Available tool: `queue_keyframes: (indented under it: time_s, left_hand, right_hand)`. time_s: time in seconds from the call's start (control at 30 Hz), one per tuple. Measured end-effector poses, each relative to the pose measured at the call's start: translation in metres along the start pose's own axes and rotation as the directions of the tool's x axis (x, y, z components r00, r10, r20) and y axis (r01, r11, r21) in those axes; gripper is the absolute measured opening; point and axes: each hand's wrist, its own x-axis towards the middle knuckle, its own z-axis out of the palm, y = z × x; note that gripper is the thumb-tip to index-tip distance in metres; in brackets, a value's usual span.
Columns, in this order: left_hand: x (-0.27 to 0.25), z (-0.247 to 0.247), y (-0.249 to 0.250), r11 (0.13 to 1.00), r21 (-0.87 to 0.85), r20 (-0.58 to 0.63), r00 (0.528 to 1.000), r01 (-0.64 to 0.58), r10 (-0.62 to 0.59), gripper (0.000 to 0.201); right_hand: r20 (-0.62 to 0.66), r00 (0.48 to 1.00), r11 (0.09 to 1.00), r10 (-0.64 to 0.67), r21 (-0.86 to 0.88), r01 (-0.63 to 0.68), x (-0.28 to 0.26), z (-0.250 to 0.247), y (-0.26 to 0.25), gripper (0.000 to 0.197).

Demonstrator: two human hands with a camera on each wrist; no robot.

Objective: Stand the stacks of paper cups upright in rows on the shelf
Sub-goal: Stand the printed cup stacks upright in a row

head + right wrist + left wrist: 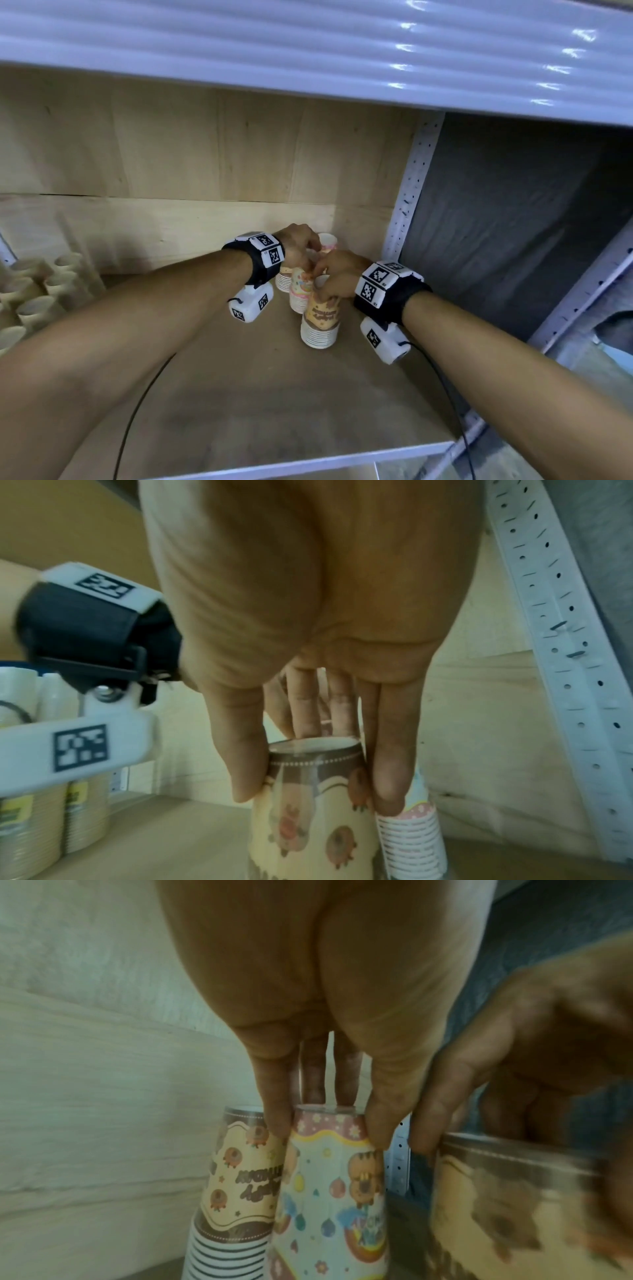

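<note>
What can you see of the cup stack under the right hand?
The yellow-and-brown cup stack is a nest of inverted paper cups, printed with cartoon figures and a brown dotted band, white rims layered at its foot. It stands upright on the shelf board, nearest the front of the cluster, beside a pink-banded stack. The right hand grips its top from above, fingers down the sides.

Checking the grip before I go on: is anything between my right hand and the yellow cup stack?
No. The right hand already grips the yellow cup stack at its top, fingers directly on the paper.
</note>
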Motion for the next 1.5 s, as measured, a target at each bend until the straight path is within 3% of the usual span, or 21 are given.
queue_keyframes:
  time_s: [0.13, 0.27, 0.43, 0.53, 0.63, 0.73, 0.9, 1.0, 1.13, 1.23, 1.43, 1.5]
  left_hand:
    - [0.004, 0.004, 0.006, 0.996, 0.034, -0.008, 0.997, -0.077, 0.077, 0.036]
    - [0.008, 0.011, 0.009, 0.993, 0.044, 0.006, 0.994, -0.113, 0.113, 0.039]
    - [0.006, 0.008, 0.008, 0.995, -0.011, 0.023, 0.995, -0.096, 0.097, 0.041]
    - [0.001, -0.002, 0.005, 0.995, -0.087, -0.001, 0.999, -0.046, 0.046, 0.036]
    - [-0.010, -0.016, -0.006, 0.981, -0.192, -0.030, 0.999, -0.027, 0.021, 0.030]
    - [-0.025, -0.026, -0.016, 0.970, -0.242, -0.008, 1.000, -0.028, 0.027, 0.027]
    - [-0.050, -0.020, -0.021, 0.977, -0.212, 0.217, 0.975, 0.003, 0.044, 0.046]
    - [-0.056, -0.009, -0.016, 0.985, -0.172, 0.273, 0.960, -0.011, 0.058, 0.059]
    - [-0.058, 0.007, -0.002, 0.989, -0.138, 0.254, 0.964, -0.044, 0.078, 0.062]
    - [-0.060, 0.018, 0.004, 0.983, -0.167, 0.229, 0.966, -0.081, 0.118, 0.046]
    - [-0.061, 0.024, 0.004, 0.979, -0.178, 0.193, 0.972, -0.101, 0.135, 0.038]
    - [-0.058, 0.020, 0.003, 0.985, -0.150, 0.187, 0.975, -0.090, 0.117, 0.038]
  right_hand:
    - [0.016, 1.000, 1.000, -0.018, -0.012, 0.018, -0.007, 0.008, -0.014, 0.040]
    - [-0.005, 1.000, 1.000, -0.020, -0.005, 0.020, -0.007, 0.019, -0.020, 0.037]
    - [-0.010, 1.000, 1.000, -0.023, -0.005, 0.023, -0.006, 0.022, -0.017, 0.066]
    - [0.031, 0.999, 0.990, -0.011, 0.144, 0.006, -0.011, 0.017, -0.013, 0.077]
    - [0.008, 1.000, 0.995, -0.015, 0.100, 0.014, -0.011, 0.001, -0.007, 0.064]
    - [-0.094, 0.994, 0.996, 0.049, 0.075, -0.042, -0.006, -0.018, 0.005, 0.054]
    - [-0.151, 0.980, 0.990, 0.127, 0.075, -0.117, 0.017, -0.024, 0.025, 0.064]
    - [-0.128, 0.984, 0.990, 0.120, 0.087, -0.110, 0.025, -0.017, 0.028, 0.065]
    - [-0.094, 0.991, 0.993, 0.100, 0.075, -0.094, 0.032, -0.003, 0.026, 0.043]
    - [-0.084, 0.990, 0.990, 0.117, 0.092, -0.109, 0.041, 0.006, 0.025, 0.033]
    - [-0.120, 0.990, 0.990, 0.070, 0.133, -0.054, 0.069, 0.020, 0.048, 0.060]
    - [-0.138, 0.987, 0.985, 0.079, 0.161, -0.056, 0.049, 0.012, 0.035, 0.055]
